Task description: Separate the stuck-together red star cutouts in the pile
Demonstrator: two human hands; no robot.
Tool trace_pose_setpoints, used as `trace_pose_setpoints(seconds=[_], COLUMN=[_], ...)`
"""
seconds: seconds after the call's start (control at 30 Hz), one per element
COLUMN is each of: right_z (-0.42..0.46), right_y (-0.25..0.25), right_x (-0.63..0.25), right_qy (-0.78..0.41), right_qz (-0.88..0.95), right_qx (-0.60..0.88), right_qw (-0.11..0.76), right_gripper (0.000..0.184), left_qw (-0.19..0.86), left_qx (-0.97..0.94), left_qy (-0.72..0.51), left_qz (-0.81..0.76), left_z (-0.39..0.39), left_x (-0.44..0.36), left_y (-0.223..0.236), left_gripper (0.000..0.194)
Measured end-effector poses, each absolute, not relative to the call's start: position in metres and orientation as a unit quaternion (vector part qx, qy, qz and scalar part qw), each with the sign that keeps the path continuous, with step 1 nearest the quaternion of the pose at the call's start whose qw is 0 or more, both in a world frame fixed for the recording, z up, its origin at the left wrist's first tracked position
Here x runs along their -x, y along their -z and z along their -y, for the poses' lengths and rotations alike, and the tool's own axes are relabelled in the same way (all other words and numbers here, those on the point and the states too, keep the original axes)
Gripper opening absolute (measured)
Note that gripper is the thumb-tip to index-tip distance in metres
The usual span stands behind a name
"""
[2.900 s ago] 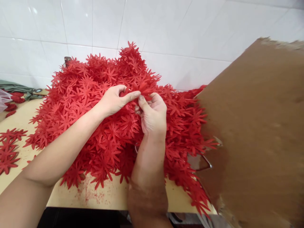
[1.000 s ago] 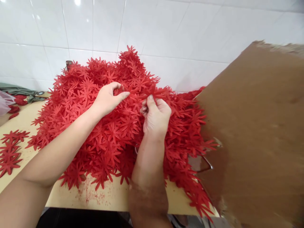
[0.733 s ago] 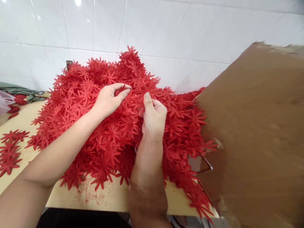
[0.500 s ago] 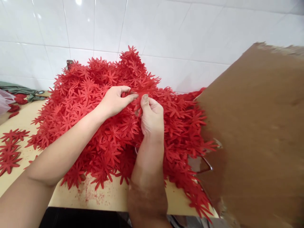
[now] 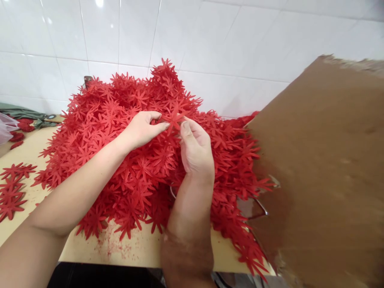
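Note:
A big heap of red star-shaped fabric flowers [image 5: 99, 140] covers the middle of the table. Above it, a single red flower [image 5: 174, 119] with narrow petals is held up between my hands. My left hand [image 5: 142, 130] has its thumb and fingers curled around the petals on the flower's left side, the fingertips partly hidden. On the flower's right side, my right hand [image 5: 195, 146] pinches a petal edge between thumb and bent forefinger.
A brown cardboard sheet [image 5: 324, 168] stands at the right, beside a bent metal wire [image 5: 261, 207]. More red flowers [image 5: 12, 192] lie on the pale tabletop [image 5: 132, 250] at left, near green cloth [image 5: 24, 112] and white netting [image 5: 6, 128]. Behind rises a white tiled wall [image 5: 225, 44].
My right hand has shifted slightly right and turned, and my left hand has drawn a little left. The flower between them now shows more openly, its petals spread.

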State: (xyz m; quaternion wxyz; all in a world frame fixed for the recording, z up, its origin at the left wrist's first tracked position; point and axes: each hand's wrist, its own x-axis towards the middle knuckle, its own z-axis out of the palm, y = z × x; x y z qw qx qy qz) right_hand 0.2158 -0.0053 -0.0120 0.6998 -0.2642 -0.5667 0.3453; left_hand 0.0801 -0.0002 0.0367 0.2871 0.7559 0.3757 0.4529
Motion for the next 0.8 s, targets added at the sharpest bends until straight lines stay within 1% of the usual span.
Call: trace_pose_setpoints(seconds=[0.1, 0.2, 0.27, 0.33, 0.47, 0.53, 0.6, 0.63, 0.7, 0.77, 0.8], right_z=[0.007, 0.005, 0.003, 0.002, -0.002, -0.006, -0.009, -0.009, -0.007, 0.000, 0.004], right_y=[0.010, 0.009, 0.009, 0.010, 0.013, 0.017, 0.019, 0.020, 0.017, 0.012, 0.009], right_x=[-0.212, -0.210, -0.210, -0.211, -0.213, -0.214, -0.216, -0.218, -0.220, -0.221, -0.220], right_qy=[-0.349, -0.323, -0.309, -0.292, -0.258, -0.245, -0.210, -0.185, -0.139, -0.129, -0.145], right_qz=[0.579, 0.552, 0.528, 0.512, 0.498, 0.500, 0.498, 0.495, 0.486, 0.483, 0.485], right_qx=[0.273, 0.296, 0.306, 0.327, 0.380, 0.407, 0.437, 0.449, 0.450, 0.413, 0.387], right_qw=[0.685, 0.710, 0.730, 0.738, 0.735, 0.724, 0.719, 0.721, 0.736, 0.761, 0.771], right_gripper=[0.036, 0.032, 0.031, 0.034, 0.044, 0.037, 0.020, 0.021, 0.031, 0.023, 0.019], left_qw=[0.259, 0.248, 0.263, 0.288, 0.337, 0.354, 0.357, 0.354, 0.344, 0.333, 0.327], left_qx=[-0.777, -0.786, -0.787, -0.777, -0.728, -0.710, -0.702, -0.700, -0.702, -0.706, -0.709], left_qy=[-0.427, -0.405, -0.397, -0.407, -0.478, -0.499, -0.508, -0.510, -0.512, -0.510, -0.510], left_qz=[-0.383, -0.395, -0.391, -0.385, -0.358, -0.349, -0.350, -0.351, -0.356, -0.361, -0.361], left_z=[0.002, 0.005, 0.007, 0.008, 0.006, 0.005, 0.004, 0.003, 0.002, 0.002, 0.002], left_x=[-0.081, -0.081, -0.082, -0.082, -0.079, -0.077, -0.077, -0.077, -0.077, -0.078, -0.078], left_y=[-0.037, -0.036, -0.036, -0.036, -0.039, -0.040, -0.041, -0.041, -0.040, -0.039, -0.039], left_gripper=[0.019, 0.025, 0.028, 0.027, 0.022, 0.018, 0.014, 0.013, 0.015, 0.018, 0.019])
